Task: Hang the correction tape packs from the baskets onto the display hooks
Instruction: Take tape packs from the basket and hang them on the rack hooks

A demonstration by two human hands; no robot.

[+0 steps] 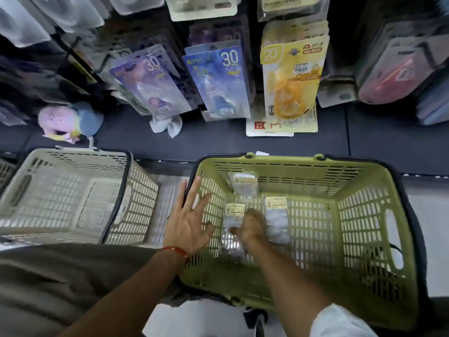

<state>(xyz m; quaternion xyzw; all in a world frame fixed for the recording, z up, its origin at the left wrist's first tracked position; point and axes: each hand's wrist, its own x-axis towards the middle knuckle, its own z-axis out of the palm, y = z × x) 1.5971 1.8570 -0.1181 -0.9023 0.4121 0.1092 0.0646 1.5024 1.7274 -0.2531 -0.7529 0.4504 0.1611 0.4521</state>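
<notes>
Reaching into the green slatted basket point(364, 215): right hand point(251, 226) down on the floor between two clear blister packs point(233, 229), fingers blurred, so grip cannot be told; third pack point(244, 183) leaning at the far wall. Left hand point(188, 220) spread flat on the near-left rim, likely steadying. Beige basket point(73, 195) alongside, nothing visible inside. Glossy carded correction tape point(290, 81) already hanging above on the display hooks
</notes>
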